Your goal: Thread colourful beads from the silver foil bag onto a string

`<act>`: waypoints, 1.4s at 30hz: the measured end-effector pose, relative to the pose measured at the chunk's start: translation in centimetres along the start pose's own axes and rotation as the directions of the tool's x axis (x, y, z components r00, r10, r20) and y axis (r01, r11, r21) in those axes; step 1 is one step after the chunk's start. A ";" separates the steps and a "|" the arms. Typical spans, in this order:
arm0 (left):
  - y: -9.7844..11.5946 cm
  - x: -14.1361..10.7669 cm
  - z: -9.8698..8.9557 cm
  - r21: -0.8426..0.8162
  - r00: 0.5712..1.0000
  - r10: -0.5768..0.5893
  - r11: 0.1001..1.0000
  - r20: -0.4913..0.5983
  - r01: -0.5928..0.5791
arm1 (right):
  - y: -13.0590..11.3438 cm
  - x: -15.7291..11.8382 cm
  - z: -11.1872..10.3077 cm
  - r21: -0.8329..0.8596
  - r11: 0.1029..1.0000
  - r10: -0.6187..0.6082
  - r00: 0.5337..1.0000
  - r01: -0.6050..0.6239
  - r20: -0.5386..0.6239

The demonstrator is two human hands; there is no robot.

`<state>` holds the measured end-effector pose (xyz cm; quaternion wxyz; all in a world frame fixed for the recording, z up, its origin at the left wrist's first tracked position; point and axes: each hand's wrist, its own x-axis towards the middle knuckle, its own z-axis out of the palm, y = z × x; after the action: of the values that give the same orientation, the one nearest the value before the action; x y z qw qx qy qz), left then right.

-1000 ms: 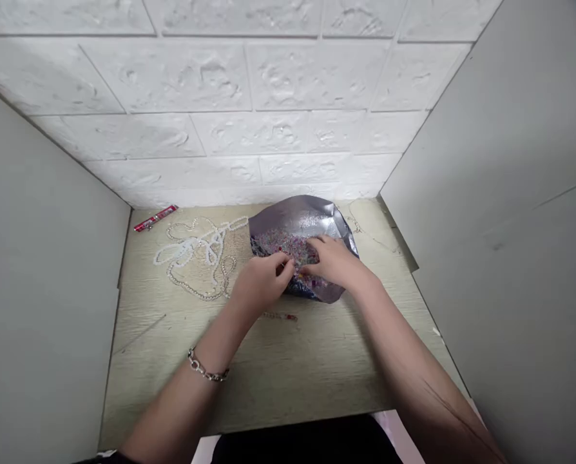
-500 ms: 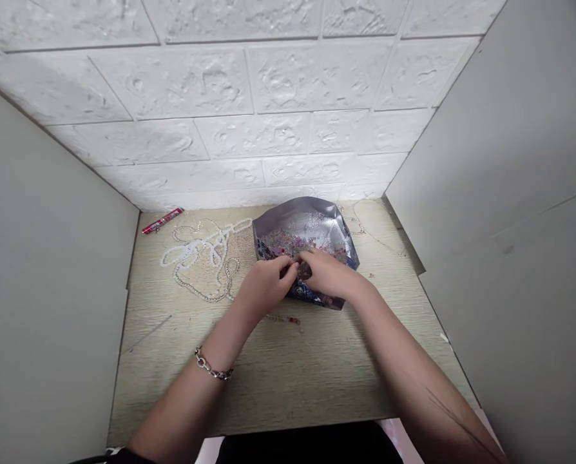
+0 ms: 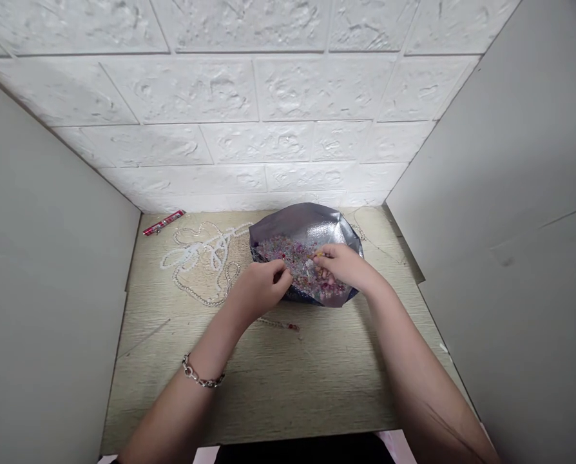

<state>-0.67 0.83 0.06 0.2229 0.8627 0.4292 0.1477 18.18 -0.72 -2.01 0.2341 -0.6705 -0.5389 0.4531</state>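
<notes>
One pouch [image 3: 292, 222], beads [image 3: 297, 254] beyond counting, one bracelet [image 3: 201, 381], one red packet [image 3: 163, 223]

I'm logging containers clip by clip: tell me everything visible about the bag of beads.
The bag lies wide open on the table near the white wall, its mouth facing up toward the camera. Its inside is silvery-grey, shiny and foil-like, creased at the right; the outside showing along the near edge is dark blue. Small beads, many pinkish, lie inside. The left hand is at its near left edge, the right hand over its right side; whether either grips it is unclear.
</notes>
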 end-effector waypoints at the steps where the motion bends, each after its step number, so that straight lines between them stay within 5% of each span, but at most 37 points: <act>1: 0.0 0.0 0.0 0.003 1.000 0.001 1.000 0.003 -0.001 | 0.1 0.1 -0.1 0.038 0.999 0.007 1.000 -0.007 0.001; 28: -0.1 -0.1 -0.2 0.021 0.999 0.036 0.999 0.022 -0.037 | -0.9 -0.7 -0.1 0.186 0.981 0.093 0.980 -0.060 -0.173; 32: -0.2 -0.1 -0.1 0.021 0.998 0.052 0.998 0.023 -0.053 | -0.7 -1.0 -0.4 -0.073 0.995 -0.074 0.982 0.062 -0.176; 35: -0.3 -0.1 0.0 0.029 0.998 0.061 0.998 0.021 -0.061 | -0.6 -1.2 -0.4 -0.340 0.909 -0.283 0.956 0.241 -0.080; 42: -0.4 -0.1 0.1 0.041 0.998 0.053 0.998 0.014 -0.054 | -0.2 -0.8 -0.1 -0.475 0.861 -0.251 0.965 0.185 -0.079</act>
<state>-1.02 0.94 -0.23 0.2038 0.8793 0.4074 0.1390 18.16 -1.40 -1.46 0.1541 -0.6711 -0.6863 0.2342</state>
